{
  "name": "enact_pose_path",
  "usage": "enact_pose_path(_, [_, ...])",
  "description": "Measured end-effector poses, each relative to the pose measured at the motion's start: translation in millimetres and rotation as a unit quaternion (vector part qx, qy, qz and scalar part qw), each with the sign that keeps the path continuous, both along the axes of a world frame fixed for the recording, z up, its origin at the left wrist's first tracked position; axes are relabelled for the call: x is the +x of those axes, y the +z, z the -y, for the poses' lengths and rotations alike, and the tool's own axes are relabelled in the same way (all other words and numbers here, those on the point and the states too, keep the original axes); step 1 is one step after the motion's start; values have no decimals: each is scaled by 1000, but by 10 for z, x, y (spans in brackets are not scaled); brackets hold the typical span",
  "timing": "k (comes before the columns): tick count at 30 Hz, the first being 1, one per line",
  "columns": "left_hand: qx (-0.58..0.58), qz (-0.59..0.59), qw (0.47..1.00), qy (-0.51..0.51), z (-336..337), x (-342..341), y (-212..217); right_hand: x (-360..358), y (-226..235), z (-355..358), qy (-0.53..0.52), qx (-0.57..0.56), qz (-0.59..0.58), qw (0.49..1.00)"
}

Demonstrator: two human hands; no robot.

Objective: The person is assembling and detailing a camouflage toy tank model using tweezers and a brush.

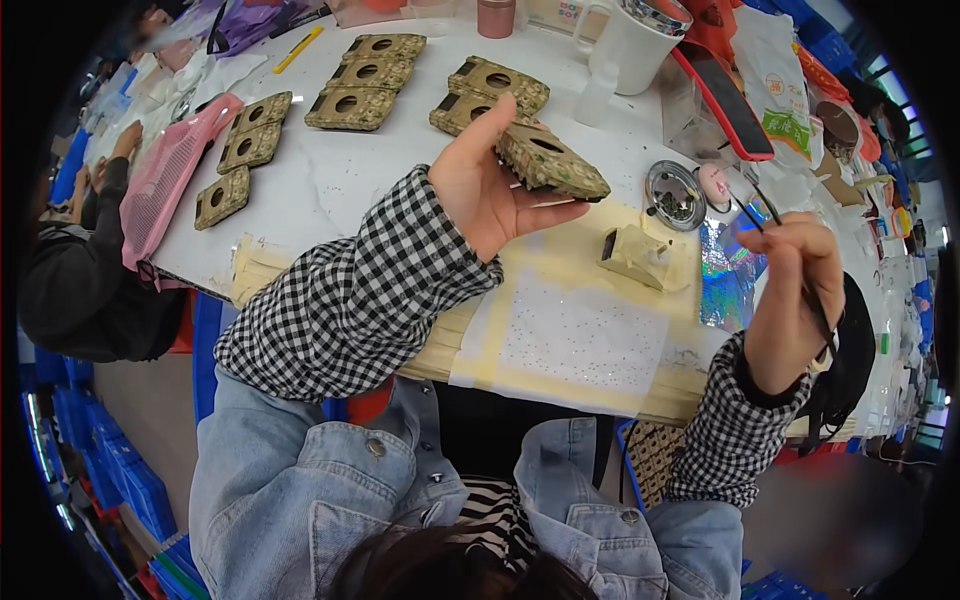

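Note:
My left hand (pixel 482 190) is closed around a camouflage-painted toy tank hull (pixel 555 168), thumb on top and fingers beneath, raised over the table. In my right hand (pixel 805 275) I grip dark tweezers (pixel 747 212), their tips pointing up and left, close to a round clear-rimmed dish (pixel 657 188) with small dark bits inside. Between my hands a small tape-wrapped block (pixel 625 250) rests on yellowish tape. Nearer me lies a white sheet (pixel 580 340) scattered with tiny dots. Several more camouflage hulls (pixel 367 72), each with a round hole, sit in rows beyond my left arm.
A pink mesh basket (pixel 170 190) stands at the left, near another person's dark sleeve (pixel 105 230). Far right are a white mug (pixel 630 48), a red-edged phone (pixel 722 100) on a clear box, and a plastic packet (pixel 780 95). A yellow pen (pixel 298 50) lies at the back.

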State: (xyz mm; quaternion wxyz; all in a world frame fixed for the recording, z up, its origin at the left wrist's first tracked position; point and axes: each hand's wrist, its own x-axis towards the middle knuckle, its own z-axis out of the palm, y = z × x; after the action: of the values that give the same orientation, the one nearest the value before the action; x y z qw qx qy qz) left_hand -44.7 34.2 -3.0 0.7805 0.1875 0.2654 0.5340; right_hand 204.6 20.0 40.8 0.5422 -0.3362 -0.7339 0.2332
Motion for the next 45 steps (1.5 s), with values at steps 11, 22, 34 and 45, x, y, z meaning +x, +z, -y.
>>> enact_pose_path(11, [10,-38,999,-4,26,83,-43,-69,-101,-36,-72,88,271,956])
enact_pose_path(22, [2,-60,998,-13,47,102,-15,-95,-167,-44,-77,139,338,927])
enact_pose_path(34, [41,-74,996,-41,81,128,-28,-52,17,56,-108,113,249,956])
enact_pose_path(45, [110,-150,979,-83,250,208,82,-367,-175,236,29,-31,-67,997])
